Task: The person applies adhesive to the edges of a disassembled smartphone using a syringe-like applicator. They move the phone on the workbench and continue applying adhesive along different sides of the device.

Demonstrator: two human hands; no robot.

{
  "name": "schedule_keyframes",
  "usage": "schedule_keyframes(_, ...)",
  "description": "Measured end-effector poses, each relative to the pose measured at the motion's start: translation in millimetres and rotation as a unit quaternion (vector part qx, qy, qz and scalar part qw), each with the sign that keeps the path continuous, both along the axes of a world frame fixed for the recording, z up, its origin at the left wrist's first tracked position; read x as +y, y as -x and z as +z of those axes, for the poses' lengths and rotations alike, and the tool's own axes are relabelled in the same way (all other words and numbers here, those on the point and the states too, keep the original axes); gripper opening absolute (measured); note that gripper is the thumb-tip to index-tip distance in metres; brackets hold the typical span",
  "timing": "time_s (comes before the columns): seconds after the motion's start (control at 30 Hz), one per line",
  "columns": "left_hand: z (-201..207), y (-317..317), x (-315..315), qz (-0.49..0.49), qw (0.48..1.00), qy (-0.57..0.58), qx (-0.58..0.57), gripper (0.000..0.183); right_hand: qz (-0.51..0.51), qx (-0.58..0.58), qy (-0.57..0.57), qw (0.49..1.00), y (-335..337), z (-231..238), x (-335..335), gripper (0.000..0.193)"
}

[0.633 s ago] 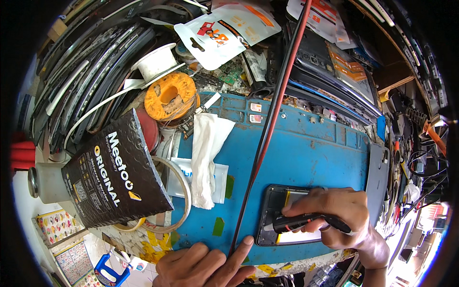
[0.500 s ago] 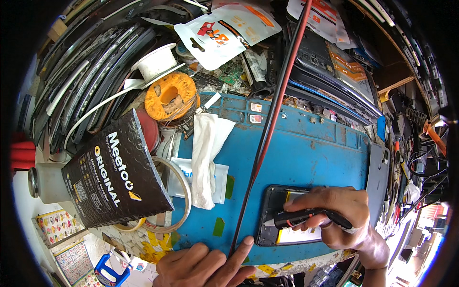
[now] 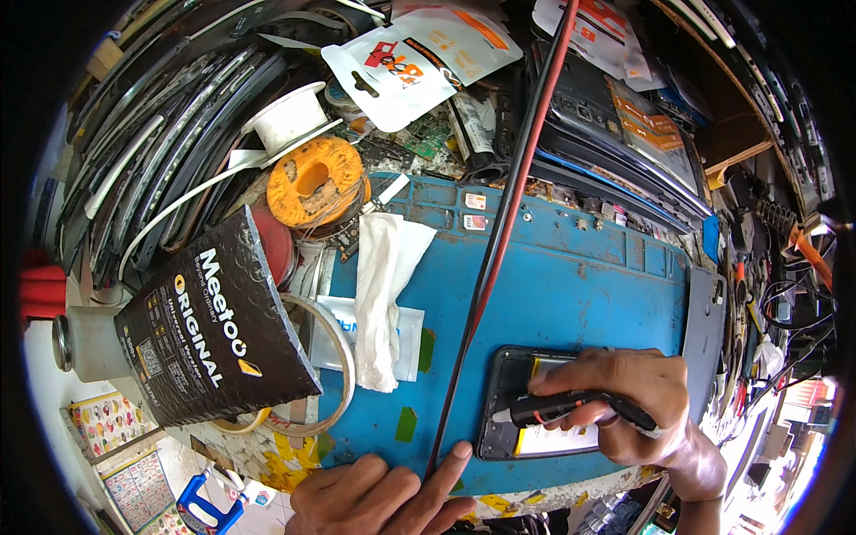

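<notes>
My right hand (image 3: 637,406) is closed round a slim black tube (image 3: 548,408) with a pale nozzle, which looks like a glue tube. Its tip points at the left end of an opened phone (image 3: 501,374), touching it or just above; I cannot tell which. The phone lies face-up on the blue work mat (image 3: 571,294), its pale battery (image 3: 557,440) showing and partly covered by my hand. My left hand (image 3: 383,495) rests at the mat's front edge, index finger stretched out, the others loosely bent, holding nothing visible. The index finger lies close beside a dark red-and-black cable (image 3: 481,290).
Left of the mat are a black-labelled bottle (image 3: 218,330) on its side, a tape roll (image 3: 346,374), an orange spool (image 3: 312,183) and a folded white tissue (image 3: 379,303). Phone parts (image 3: 169,152) stack at the far left. Another phone back (image 3: 704,316) lies at the mat's right edge.
</notes>
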State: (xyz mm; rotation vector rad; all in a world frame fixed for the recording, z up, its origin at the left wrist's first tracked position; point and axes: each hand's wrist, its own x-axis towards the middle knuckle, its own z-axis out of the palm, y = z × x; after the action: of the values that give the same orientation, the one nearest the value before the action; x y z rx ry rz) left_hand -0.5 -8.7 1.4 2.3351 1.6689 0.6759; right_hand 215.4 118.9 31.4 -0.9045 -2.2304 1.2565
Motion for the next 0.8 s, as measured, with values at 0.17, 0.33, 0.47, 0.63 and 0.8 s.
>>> schedule_keyframes(0.17, 2.2, 0.1, 0.9, -0.001, 1.0, 0.005, 0.006, 0.038, -0.026, 0.009, 0.022, 0.999, 1.6, 0.7, -1.6, 0.028)
schedule_keyframes(0.33, 2.0, -0.2, 1.4, -0.001, 1.0, 0.004, 0.002, 0.038, -0.023, 0.011, 0.046, 0.999, 1.3, 2.9, -0.1, 0.027)
schedule_keyframes(0.47, 2.4, 0.0, 1.6, -0.002, 1.0, 0.003, 0.005, 0.038, -0.022, 0.005, 0.053, 0.998, 1.5, 3.6, 0.3, 0.027)
schedule_keyframes(0.63, 3.2, -0.1, 1.9, -0.001, 1.0, 0.009, 0.0, 0.038, -0.04, 0.004, 0.066, 0.997, 2.0, 4.5, 0.9, 0.028)
schedule_keyframes(0.8, 3.7, 1.2, 2.3, -0.01, 1.0, 0.013, 0.007, 0.037, -0.036, 0.002, 0.087, 0.996, -0.4, 6.9, 6.1, 0.028)
